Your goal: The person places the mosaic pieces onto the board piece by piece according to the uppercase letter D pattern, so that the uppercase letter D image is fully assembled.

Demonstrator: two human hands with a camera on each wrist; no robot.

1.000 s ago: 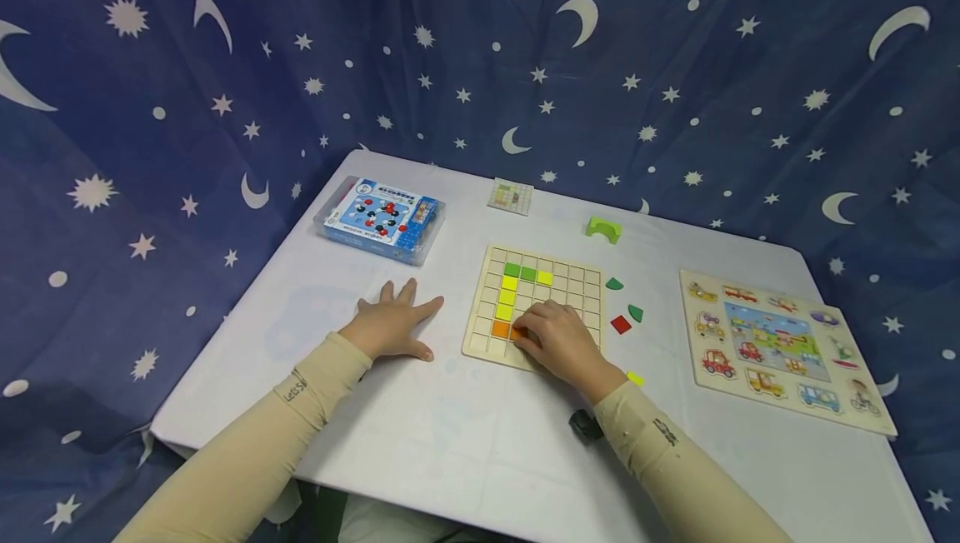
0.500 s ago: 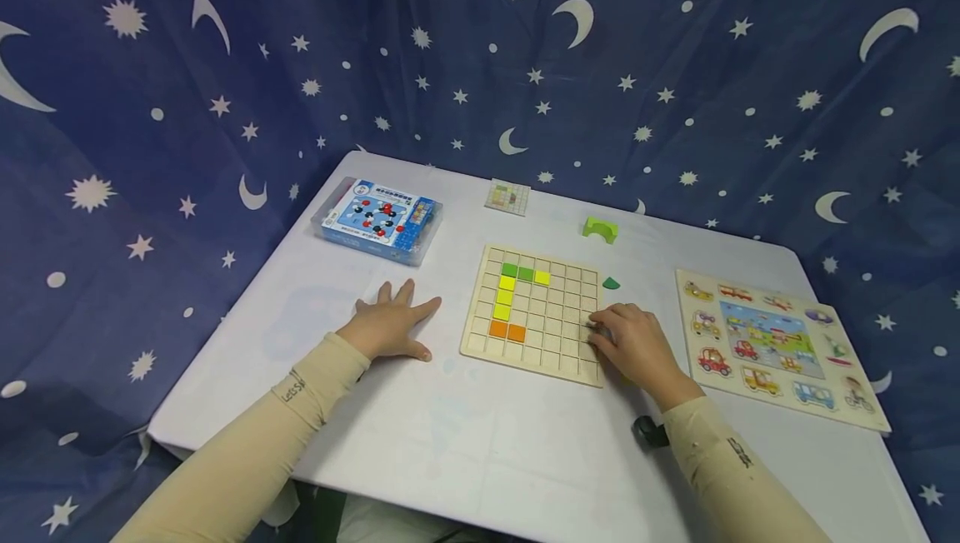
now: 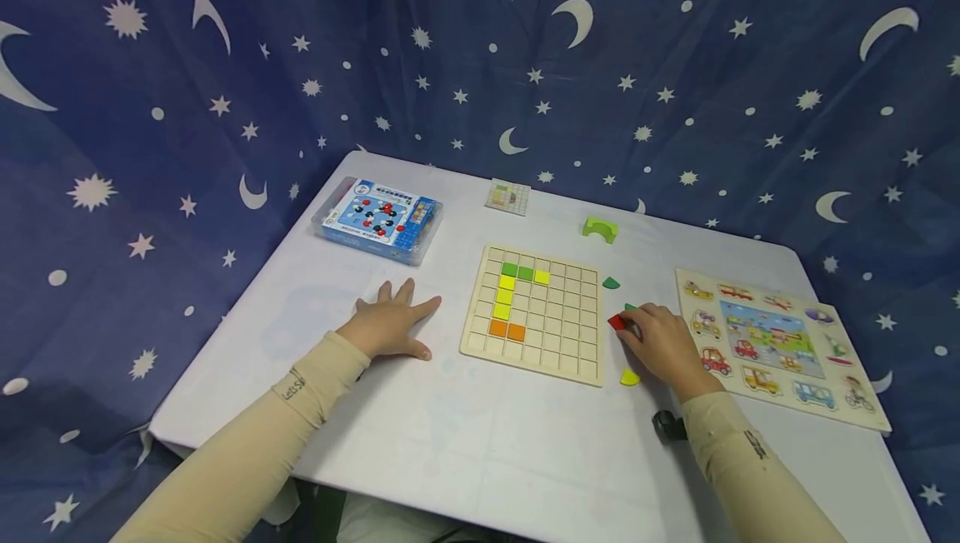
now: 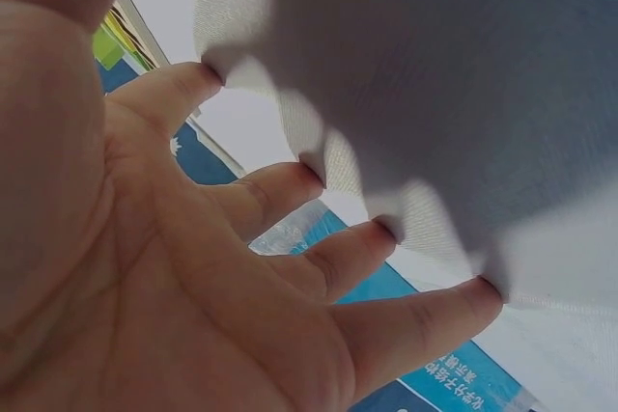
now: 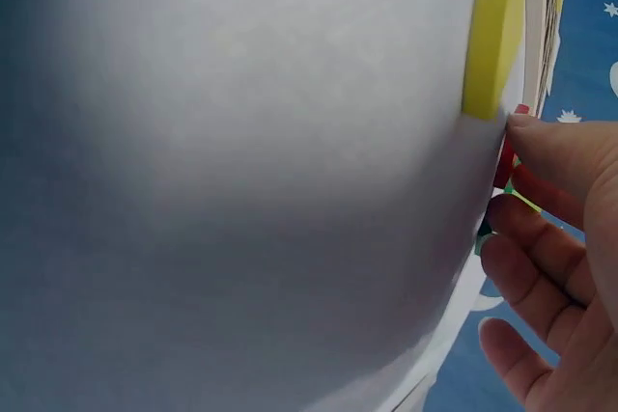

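Note:
My right hand (image 3: 663, 347) pinches a red square tile (image 3: 617, 322) between thumb and fingers, just right of the wooden grid board (image 3: 558, 335). In the right wrist view the red tile (image 5: 503, 163) shows between thumb and forefinger, with a yellow piece (image 5: 491, 41) nearby. Part of a green piece (image 3: 629, 306) peeks out behind the fingers. A yellow quarter-round piece (image 3: 630, 377) lies nearer me. On the board are green tiles (image 3: 517, 271), yellow tiles (image 3: 506, 297) and two orange tiles (image 3: 507, 331). My left hand (image 3: 387, 326) rests on the white cloth, fingers spread; its fingertips (image 4: 485, 288) touch the cloth.
A small pattern card (image 3: 507, 196) and a green arch block (image 3: 600, 230) stand behind the board. A green quarter-round piece (image 3: 611, 283) lies at its right edge. A vehicle puzzle (image 3: 780, 351) is far right. A boxed molecule kit (image 3: 378, 221) sits back left.
My right hand left the second orange tile on the board and moved right, first to the board's edge, then to the loose pieces, where it grips the red tile. The left hand stayed still.

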